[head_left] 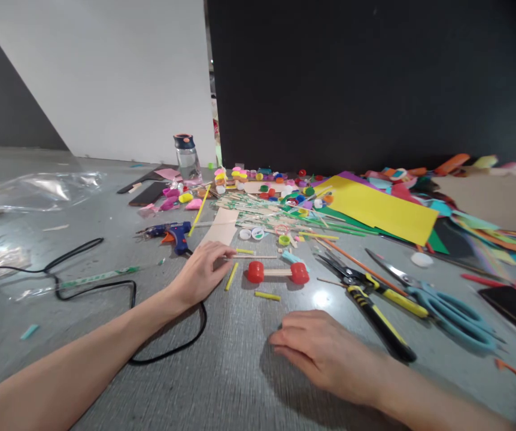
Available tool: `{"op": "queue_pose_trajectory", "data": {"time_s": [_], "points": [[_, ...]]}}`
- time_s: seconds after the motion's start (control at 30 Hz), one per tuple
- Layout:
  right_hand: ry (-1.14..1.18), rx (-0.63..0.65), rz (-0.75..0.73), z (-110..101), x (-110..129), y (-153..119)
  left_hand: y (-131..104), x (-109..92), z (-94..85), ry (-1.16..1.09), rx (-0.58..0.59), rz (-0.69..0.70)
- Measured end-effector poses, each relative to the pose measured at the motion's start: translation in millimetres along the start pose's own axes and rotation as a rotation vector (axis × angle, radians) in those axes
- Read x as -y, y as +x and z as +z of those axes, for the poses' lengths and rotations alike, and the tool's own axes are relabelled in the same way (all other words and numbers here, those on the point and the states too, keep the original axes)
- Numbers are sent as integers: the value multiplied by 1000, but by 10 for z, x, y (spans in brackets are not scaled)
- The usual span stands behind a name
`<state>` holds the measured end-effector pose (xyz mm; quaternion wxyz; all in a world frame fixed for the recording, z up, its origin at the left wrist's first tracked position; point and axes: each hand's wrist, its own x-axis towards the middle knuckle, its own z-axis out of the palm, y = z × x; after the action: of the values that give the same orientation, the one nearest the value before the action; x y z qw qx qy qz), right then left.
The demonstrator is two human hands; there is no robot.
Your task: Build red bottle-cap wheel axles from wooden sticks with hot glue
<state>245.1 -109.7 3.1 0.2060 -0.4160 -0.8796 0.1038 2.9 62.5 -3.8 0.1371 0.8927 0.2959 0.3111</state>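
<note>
My left hand [202, 269] rests on the grey table [235, 371], its fingertips at the left end of a thin wooden stick [258, 257]. Whether the fingers grip the stick is too small to tell. My right hand [318, 350] lies nearer the front edge with its fingers together, and anything under them is hidden. Between and beyond the hands sits a piece with a red cap-like part [255, 272] at each end, joined by pale sticks [280, 273]. Short yellow straw pieces [267, 296] lie around it.
A blue glue gun [178, 235] with a black cord [204, 323] lies at the left. Pliers [366, 287] and blue-handled scissors [451, 311] are at the right. Bottle caps, sticks, yellow paper [379, 206] and a water bottle [187, 158] stand farther back.
</note>
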Motion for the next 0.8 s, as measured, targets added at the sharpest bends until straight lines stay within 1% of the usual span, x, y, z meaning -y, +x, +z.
{"op": "queue_pose_trajectory", "data": {"time_s": [0.07, 0.17, 0.23, 0.3, 0.4, 0.53, 0.67, 0.8], "points": [[-43, -105, 46, -45, -77, 3, 6, -62, -5, -10, 21, 22], [-156, -289, 183, -130, -250, 22, 15, -165, 29, -25, 92, 63], [-230, -346, 269, -169, -372, 36, 27, -212, 74, -29, 132, 73], [-271, -343, 326, -182, -467, 47, 43, -238, 118, -27, 152, 69], [-281, -301, 351, -173, -536, 64, 62, -256, 151, -23, 165, 59], [-253, -277, 328, -173, -519, 72, 48, -284, 139, -20, 170, 49], [-201, -300, 311, -188, -477, 55, 20, -323, 121, -25, 174, 36], [-135, -316, 326, -191, -459, 48, 22, -345, 117, -41, 188, 16]]}}
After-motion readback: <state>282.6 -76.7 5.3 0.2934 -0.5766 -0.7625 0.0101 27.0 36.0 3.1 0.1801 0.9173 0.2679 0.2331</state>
